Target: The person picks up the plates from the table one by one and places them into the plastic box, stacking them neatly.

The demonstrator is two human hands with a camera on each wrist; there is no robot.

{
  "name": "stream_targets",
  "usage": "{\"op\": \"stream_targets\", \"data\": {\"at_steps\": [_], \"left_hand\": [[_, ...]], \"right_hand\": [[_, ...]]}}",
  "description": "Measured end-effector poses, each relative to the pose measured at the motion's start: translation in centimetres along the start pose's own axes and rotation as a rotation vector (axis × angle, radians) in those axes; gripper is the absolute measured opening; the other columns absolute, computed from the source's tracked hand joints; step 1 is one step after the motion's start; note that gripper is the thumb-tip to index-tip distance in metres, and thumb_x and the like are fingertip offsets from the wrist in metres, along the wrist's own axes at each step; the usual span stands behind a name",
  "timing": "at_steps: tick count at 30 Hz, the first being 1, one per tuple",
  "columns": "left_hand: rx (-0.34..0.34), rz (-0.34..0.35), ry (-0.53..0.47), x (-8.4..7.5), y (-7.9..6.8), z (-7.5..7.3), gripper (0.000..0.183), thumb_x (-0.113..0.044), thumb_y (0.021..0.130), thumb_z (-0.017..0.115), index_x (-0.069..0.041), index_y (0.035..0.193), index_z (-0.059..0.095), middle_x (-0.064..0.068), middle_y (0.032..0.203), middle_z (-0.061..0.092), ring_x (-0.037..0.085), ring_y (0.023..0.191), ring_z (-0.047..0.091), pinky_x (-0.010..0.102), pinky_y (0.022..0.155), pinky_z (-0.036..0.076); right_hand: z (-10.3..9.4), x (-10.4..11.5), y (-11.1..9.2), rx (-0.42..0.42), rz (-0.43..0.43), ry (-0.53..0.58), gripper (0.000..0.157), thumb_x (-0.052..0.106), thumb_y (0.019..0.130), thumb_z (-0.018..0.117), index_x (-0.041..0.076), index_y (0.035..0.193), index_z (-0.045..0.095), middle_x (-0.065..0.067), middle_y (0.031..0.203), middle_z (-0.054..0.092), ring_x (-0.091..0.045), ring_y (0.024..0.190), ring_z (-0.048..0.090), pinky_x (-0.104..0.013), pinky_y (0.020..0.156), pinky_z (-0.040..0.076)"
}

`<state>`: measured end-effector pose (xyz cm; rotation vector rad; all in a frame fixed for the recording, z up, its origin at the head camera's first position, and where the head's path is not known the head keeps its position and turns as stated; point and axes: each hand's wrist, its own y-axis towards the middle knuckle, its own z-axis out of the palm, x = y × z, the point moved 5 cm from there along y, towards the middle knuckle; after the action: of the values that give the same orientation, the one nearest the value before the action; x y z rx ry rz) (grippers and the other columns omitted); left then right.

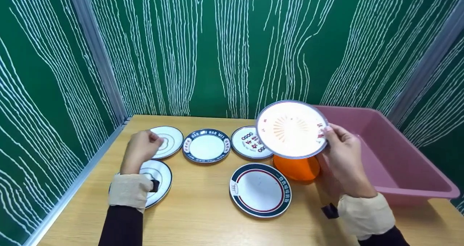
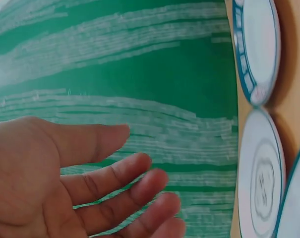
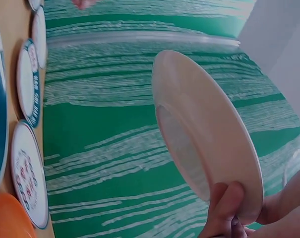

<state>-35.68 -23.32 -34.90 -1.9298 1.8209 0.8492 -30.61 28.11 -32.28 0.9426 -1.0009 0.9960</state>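
My right hand (image 1: 344, 155) pinches a white plate (image 1: 290, 130) by its right edge, thumb on the printed face; the plate is raised above the table and tilted. In the right wrist view the underside of this plate (image 3: 209, 129) shows, with fingers beneath it. My left hand (image 1: 141, 148) hovers over two white plates at the left, holding nothing; the left wrist view shows its fingers (image 2: 115, 173) loosely bent and apart. The far one of those plates (image 1: 172, 144) has grey rings; the near plate (image 1: 163, 180) is partly hidden by the left wrist.
A blue-rimmed plate (image 1: 206, 147) and a plate with red print (image 1: 246, 142) lie along the back. Nearer is a dark-rimmed plate (image 1: 260, 191). An orange dish (image 1: 299, 170) sits beneath the raised plate. A pink tub (image 1: 391, 159) stands at the right, before green walls (image 1: 232, 57).
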Motion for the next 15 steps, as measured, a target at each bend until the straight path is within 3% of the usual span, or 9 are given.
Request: {"op": "stream_targets", "data": {"at_steps": [6,15], "left_hand": [[0.032,-0.111,0.018,2.6,0.2,-0.7,0.042,-0.029,0.102,0.058,0.006,0.126,0.060,0.025,0.117,0.063,0.035,0.103,0.057,0.049,0.089,0.051],[0.087,-0.262,0.040,6.1,0.3,-1.5,0.056,-0.031,0.104,0.053,0.011,0.141,0.046,0.033,0.139,0.049,0.044,0.123,0.049,0.059,0.107,0.042]], "right_hand": [[-2.4,0.9,0.8,-0.042,-0.001,0.134,0.037,0.016,0.103,0.060,-0.004,0.133,0.054,-0.008,0.105,0.068,-0.014,0.082,0.068,-0.025,0.073,0.062],[-6.0,1.8,1.8,-0.118,0.037,0.189,0.022,0.018,0.105,0.057,0.004,0.120,0.064,-0.009,0.108,0.068,-0.014,0.090,0.070,-0.025,0.075,0.062]]}}
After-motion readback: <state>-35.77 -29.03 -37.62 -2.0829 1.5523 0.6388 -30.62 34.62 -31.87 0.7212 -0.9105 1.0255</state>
